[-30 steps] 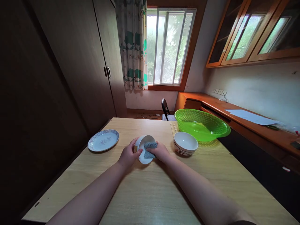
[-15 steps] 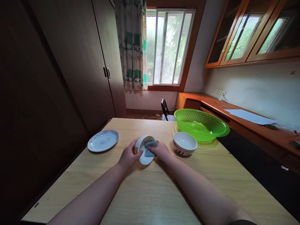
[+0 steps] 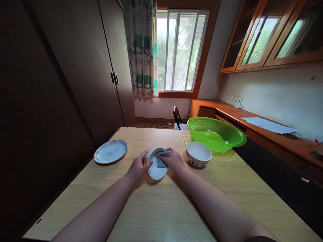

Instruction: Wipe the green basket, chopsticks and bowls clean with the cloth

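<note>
A white bowl [image 3: 154, 171] is tilted toward me above the middle of the table, its inside showing. My left hand [image 3: 138, 166] grips it by the left wall, thumb over the rim and the other fingers behind. In my right hand [image 3: 174, 160] is a blue-grey cloth [image 3: 162, 160], pressed against the bowl's inner right side near the rim. Some of the right fingers are hidden by the cloth and bowl. To the right stand stacked white bowls [image 3: 199, 152] with a patterned outside. A flat plate with a patterned rim [image 3: 111, 152] lies to the left.
Behind the stacked bowls sits a green plastic basket [image 3: 214, 134], with chopsticks [image 3: 186, 138] beside it. The light wooden table [image 3: 156, 211] reaches toward a chair [image 3: 177, 117]. A dark wardrobe [image 3: 75, 67] borders the left, an orange-brown desk [image 3: 227, 109] the right.
The bowl has turned a little, so more of its inside faces me. My right hand and the cloth have shifted slightly up and right along the inner wall.
</note>
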A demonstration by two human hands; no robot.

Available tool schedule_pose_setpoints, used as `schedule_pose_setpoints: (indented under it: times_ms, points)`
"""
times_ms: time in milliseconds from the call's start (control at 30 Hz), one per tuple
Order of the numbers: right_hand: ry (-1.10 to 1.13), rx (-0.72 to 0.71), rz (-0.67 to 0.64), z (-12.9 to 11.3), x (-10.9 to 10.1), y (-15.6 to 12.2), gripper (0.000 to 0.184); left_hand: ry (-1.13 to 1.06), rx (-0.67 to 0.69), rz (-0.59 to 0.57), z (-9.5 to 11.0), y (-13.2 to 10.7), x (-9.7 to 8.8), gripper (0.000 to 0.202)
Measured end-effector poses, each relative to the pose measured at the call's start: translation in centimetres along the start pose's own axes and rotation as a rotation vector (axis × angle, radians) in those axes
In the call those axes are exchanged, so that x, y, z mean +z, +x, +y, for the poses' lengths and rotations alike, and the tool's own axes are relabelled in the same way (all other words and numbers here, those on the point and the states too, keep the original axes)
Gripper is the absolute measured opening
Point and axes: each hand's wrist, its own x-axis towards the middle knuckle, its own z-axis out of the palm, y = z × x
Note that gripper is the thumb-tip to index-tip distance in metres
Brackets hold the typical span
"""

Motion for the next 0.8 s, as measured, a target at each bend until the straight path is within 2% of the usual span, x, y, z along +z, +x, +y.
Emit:
schedule_pose_setpoints:
  times_ms: [167, 267, 500, 600, 700, 800]
  points:
    - [0.248, 0.085, -0.148, 0.3, 1.2, -0.2, 0.038, 0.050, -0.056, 0.138, -0.1, -0.1, 0.3, 0.060]
    - [0.378, 0.086, -0.233, 0.5, 1.9, -0.4, 0.035, 0.081, -0.074, 0.168, -0.2, -0.1, 0.2, 0.062]
    - [0.280, 0.089, -0.055, 1.2, 1.4, 0.4, 0.052, -0.036, -0.026, 0.045, -0.4, 0.3, 0.1, 0.062]
    - [0.261, 0.079, -0.011, 1.1, 1.2, 0.6, 0.058, -0.042, -0.015, 0.040, -0.3, 0.2, 0.2, 0.061]
    - [0.270, 0.086, -0.037, 0.9, 1.3, 0.4, 0.053, 0.010, -0.033, 0.097, -0.3, -0.1, 0.3, 0.061]
    - [0.315, 0.088, -0.152, 0.7, 1.6, -0.1, 0.040, 0.057, -0.056, 0.144, -0.4, -0.2, 0.3, 0.061]
